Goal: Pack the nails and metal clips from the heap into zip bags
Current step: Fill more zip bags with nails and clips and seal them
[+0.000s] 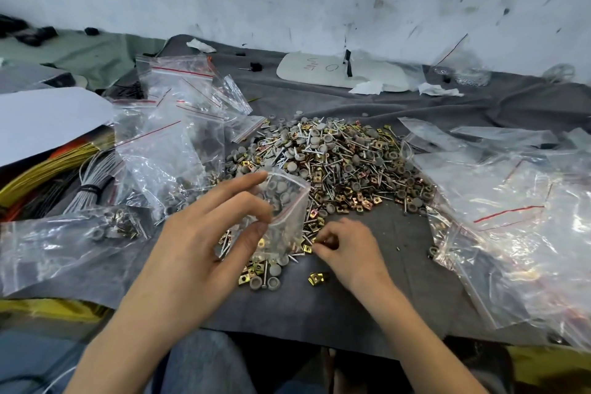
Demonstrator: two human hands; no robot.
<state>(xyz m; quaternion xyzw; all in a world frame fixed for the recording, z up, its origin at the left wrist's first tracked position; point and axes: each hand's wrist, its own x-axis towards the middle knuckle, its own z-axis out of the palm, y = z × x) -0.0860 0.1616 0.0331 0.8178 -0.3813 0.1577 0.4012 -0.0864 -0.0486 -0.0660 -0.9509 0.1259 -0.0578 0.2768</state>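
Observation:
A big heap point(339, 163) of nails, grey caps and brass-coloured metal clips lies on the dark grey cloth point(367, 291). My left hand point(204, 240) pinches the mouth of a small clear zip bag point(286, 201) with a red stripe and holds it open just above the heap's near edge. Some pieces show inside the bag. To the bag's right, my right hand point(347, 248) rests on the cloth with curled fingers that pinch small clips at the heap's edge. A loose brass clip point(316, 278) lies just in front of that hand.
Empty zip bags point(179, 125) pile up at the left, and a filled bag point(80, 240) lies near the front left. More filled bags point(518, 227) cover the right side. Bundled wires point(64, 176) sit far left. A white plate point(339, 73) lies at the back.

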